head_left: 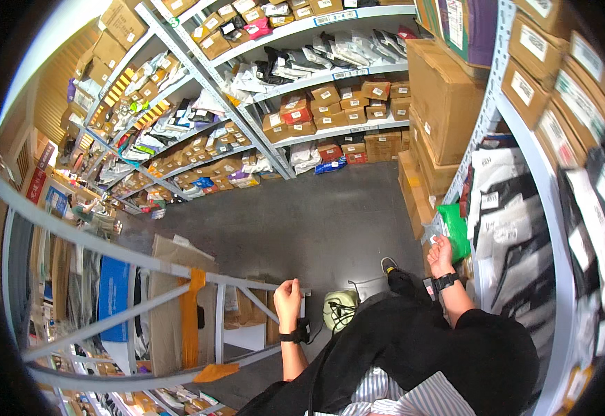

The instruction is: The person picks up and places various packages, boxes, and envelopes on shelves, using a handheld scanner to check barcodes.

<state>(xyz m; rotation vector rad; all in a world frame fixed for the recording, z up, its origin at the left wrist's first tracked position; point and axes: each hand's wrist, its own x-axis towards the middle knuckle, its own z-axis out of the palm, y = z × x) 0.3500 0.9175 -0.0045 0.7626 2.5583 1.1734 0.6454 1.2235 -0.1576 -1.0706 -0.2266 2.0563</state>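
My left hand point(288, 301) is raised in the lower middle, beside the grey metal rack frame point(220, 315). Its fingers are curled closed and nothing shows in them. Further right, my right hand point(440, 255) is held up with its fingers loosely curled in. No held thing stands out there. Close behind its fingertips are a bright green plastic parcel point(455, 227) and a clear-grey bag point(434, 229); I cannot tell whether the hand touches them. Both wrists carry dark bands. Low between my arms sits a pale green rounded object point(341, 310) with black cords over it.
Across the dark grey floor point(282, 208) stand metal shelves point(344, 128) full of small cartons and bagged parcels. Large cardboard boxes point(445, 97) are stacked at the right, by a shelf of black and white bags point(507, 222). Orange tape point(193, 319) wraps the near-left rack.
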